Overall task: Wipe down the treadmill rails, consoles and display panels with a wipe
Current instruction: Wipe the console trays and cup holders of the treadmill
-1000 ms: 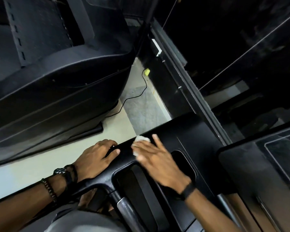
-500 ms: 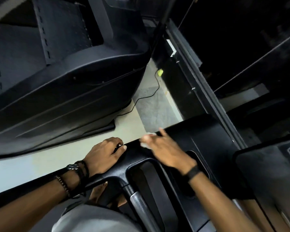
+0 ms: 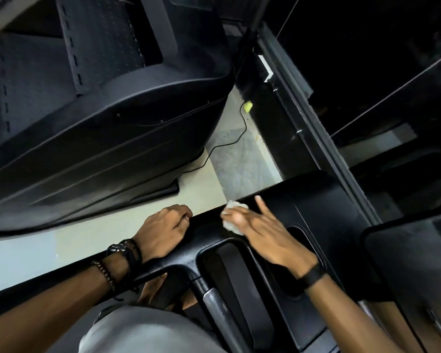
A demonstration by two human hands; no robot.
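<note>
Inspecting: the treadmill console, viewed from above.
Left hand (image 3: 163, 230): fingers curled over the far edge of the black rail (image 3: 61, 278), gripping it.
Wipe (image 3: 233, 217): white, crumpled, lying on the console (image 3: 313, 202) near its far edge.
Right hand (image 3: 262, 233): fingers straight, pressing the wipe flat against the console.
Neighbouring machine (image 3: 99, 138): black, across a strip of pale floor (image 3: 49, 248).

A: Where is the small crumpled white wipe (image 3: 233, 217)?
B: Flat on the matte black plastic treadmill console (image 3: 313, 215), near its far edge.
A: And the black handrail (image 3: 161, 266)?
B: It runs leftward from the console.
</note>
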